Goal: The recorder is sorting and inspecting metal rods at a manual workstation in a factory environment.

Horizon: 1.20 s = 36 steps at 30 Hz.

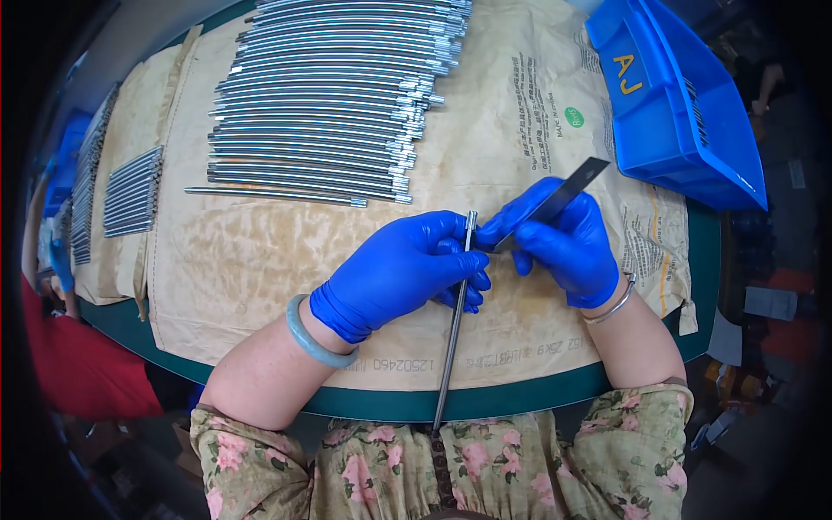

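Note:
My left hand [394, 270], in a blue glove, is closed around a slim metal rod [451, 355]. The rod stands nearly lengthwise before me, its notched upper end just above my fingers and its lower end close to my clothing. A flat, dark blade [574, 185] with a small hole near its outer end is gripped in my right hand [572, 256], also gloved in blue. The blade slants from upper right down toward the rod's upper end. My right fingertips are close beside that end; whether the blade touches the rod I cannot tell.
Many similar rods [321, 117] lie in a row on brown paper sacking [251, 295] over a green table [373, 405]. A blue bin [646, 121] stands at the far right. More rods [132, 195] lie at left, near a person in red [95, 364].

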Available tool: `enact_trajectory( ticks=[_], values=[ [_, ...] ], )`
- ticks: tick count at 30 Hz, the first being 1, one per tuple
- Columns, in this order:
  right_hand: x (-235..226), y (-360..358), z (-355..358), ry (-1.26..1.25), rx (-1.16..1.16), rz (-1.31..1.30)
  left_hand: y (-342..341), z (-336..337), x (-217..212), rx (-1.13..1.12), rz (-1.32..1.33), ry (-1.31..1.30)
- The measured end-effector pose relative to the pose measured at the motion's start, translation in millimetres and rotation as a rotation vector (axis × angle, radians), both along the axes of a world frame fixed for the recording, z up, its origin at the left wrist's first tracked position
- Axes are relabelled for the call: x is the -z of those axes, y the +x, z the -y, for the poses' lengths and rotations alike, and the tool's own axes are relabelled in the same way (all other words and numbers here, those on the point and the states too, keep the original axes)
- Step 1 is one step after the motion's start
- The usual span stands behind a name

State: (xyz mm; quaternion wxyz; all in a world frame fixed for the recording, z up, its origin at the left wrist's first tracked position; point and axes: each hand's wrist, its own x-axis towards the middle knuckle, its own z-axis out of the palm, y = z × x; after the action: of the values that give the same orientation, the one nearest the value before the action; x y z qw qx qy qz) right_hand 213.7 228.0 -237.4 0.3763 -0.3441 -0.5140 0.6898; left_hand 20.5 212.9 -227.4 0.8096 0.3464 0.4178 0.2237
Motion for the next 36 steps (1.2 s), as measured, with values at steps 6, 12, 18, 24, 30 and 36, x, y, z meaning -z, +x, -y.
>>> enact_trajectory(
  ticks=[6,12,18,24,30,36],
  values=[
    [-4,-14,-6,0.041,0.297,0.170,1,-1,1,0.021,-0.029,0.014],
    [0,-5,4,0.083,-0.055,0.114,0,1,1,-0.013,-0.009,-0.004],
    [-2,-4,-3,0.268,0.210,0.187,-2,3,2,0.007,-0.033,-0.019],
    [-13,1,-5,1.164,-0.142,0.570,-5,5,3,0.008,-0.046,0.003],
    [-1,-7,-3,1.396,-0.155,0.694,-7,8,11,-0.005,-0.053,0.048],
    [2,-9,-3,1.463,-0.182,0.717,-10,8,14,0.007,-0.065,0.029]
  ],
)
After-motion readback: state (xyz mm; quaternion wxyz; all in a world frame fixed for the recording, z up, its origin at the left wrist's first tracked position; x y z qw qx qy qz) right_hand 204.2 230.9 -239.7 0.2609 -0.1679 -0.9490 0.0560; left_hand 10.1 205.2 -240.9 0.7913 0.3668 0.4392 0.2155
